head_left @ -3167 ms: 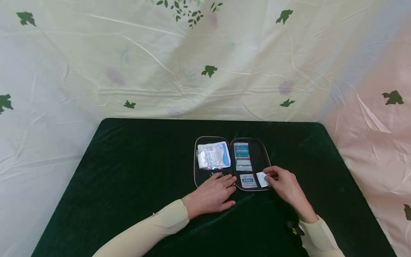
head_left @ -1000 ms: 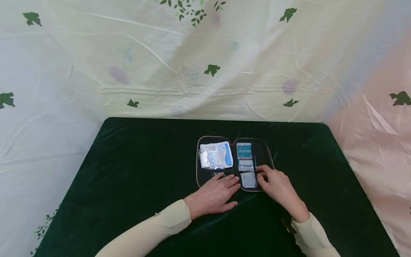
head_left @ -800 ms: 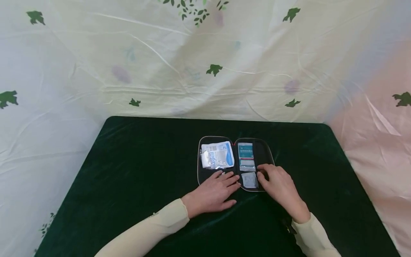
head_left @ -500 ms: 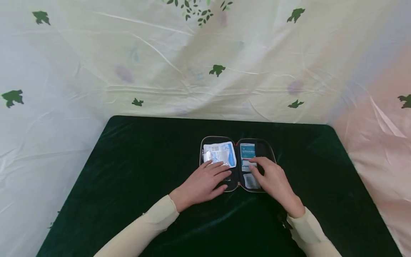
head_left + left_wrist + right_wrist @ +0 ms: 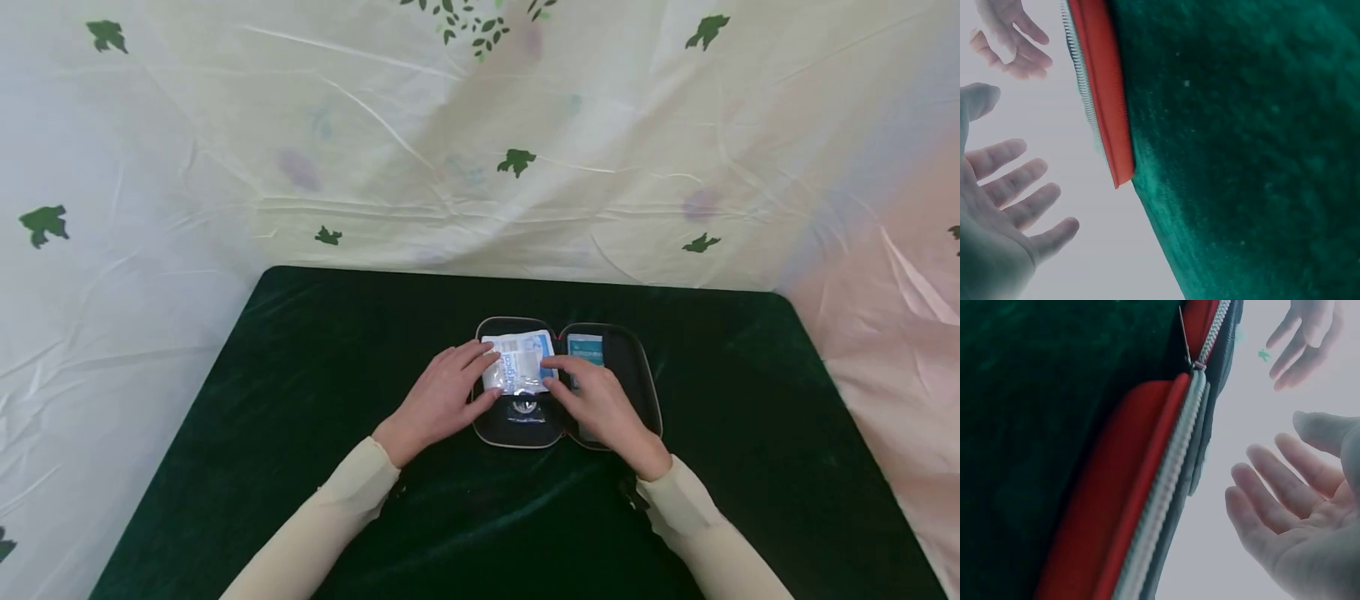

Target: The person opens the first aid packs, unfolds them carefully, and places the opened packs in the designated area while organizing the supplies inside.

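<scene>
An open zippered case [image 5: 519, 437], black inside, lies flat with its red outer shell [image 5: 1107, 94] visible in the wrist views. A white and blue packet printed "surgical" [image 5: 517, 367] fills the upper part of its left half. My left hand [image 5: 444, 392] reaches over that packet's left edge, fingers loosely extended. My right hand [image 5: 600, 404] crosses the right half, with thumb and forefinger apart near the packet's right edge. Neither hand grips anything; whether fingertips touch the packet is unclear. Both palms, the left [image 5: 997, 212] and the right [image 5: 1297, 512], appear above the shell.
A teal packet [image 5: 585, 347] sits in the right half, partly hidden by my right hand. Below the white packet, a small clear packet with shiny contents [image 5: 527, 408] lies in the left half. Dark green cloth [image 5: 360, 333] covers the table; patterned fabric [image 5: 420, 167] hangs behind.
A small white sachet went from the right edge of the case's lower pocket onto the sachet beside it. Then both hands left there and moved up and left to the white packet.
</scene>
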The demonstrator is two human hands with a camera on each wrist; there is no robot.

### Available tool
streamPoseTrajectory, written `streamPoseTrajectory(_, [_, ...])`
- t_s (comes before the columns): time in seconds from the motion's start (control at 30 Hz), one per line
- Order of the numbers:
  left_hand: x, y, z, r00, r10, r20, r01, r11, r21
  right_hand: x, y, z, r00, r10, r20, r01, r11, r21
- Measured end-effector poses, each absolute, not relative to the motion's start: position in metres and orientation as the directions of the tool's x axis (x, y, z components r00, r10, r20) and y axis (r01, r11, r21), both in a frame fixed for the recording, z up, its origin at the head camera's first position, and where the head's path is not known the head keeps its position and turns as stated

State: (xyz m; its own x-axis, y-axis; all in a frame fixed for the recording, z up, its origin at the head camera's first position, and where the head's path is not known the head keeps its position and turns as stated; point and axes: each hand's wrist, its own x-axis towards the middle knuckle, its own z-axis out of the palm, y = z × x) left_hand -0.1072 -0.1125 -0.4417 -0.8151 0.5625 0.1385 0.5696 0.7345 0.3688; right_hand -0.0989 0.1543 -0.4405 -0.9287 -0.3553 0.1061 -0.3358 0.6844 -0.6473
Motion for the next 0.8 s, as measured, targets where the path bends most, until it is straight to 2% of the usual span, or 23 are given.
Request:
streamPoseTrajectory(0.23, [-0.111, -0.109, -0.448, -0.782, 0.615, 0.098, 0.605, 0.713, 0.354, -0.110, 0.142, -0.446, -0.916, -0.401, 0.029, -0.334, 0.718, -0.611])
streamPoseTrajectory(0.57, [-0.116, -0.096, -0.451, -0.734, 0.677, -0.042, 0.651, 0.720, 0.240, -0.119, 0.128, -0.449, -0.902, -0.430, -0.030, -0.355, 0.781, -0.513])
streamPoseTrajectory(0.8, [-0.118, -0.093, -0.452, -0.718, 0.695, -0.033, 0.676, 0.708, 0.206, -0.123, 0.124, -0.447, -0.906, -0.419, -0.060, -0.331, 0.789, -0.518])
